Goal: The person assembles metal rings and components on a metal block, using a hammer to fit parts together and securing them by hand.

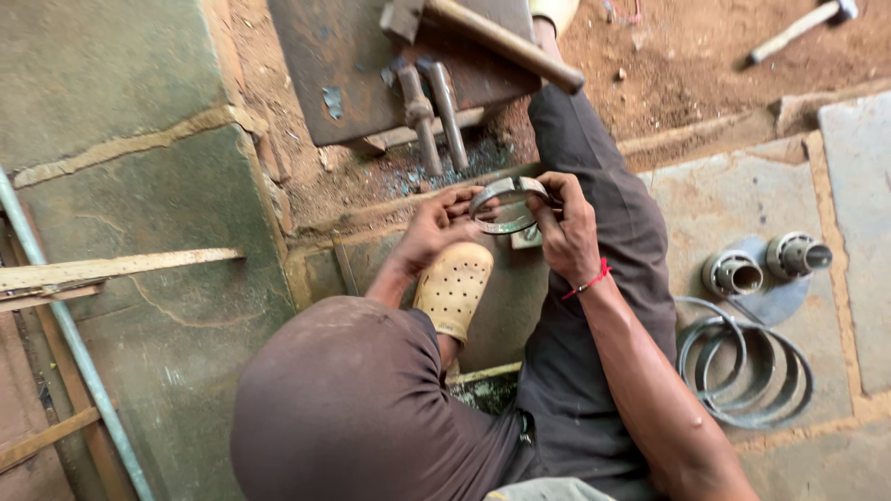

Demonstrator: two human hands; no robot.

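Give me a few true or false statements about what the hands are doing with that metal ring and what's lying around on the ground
1. Both hands hold the metal ring. True: the left hand and right hand grip it from either side.
2. The right wrist is bare. False: it wears a red string.
3. A stack of metal hoops lies on the slab to the right. True.
4. The shoe under the hands is black. False: it is a yellowish perforated clog.
5. A hammer lies on the dirt at the top right. True.
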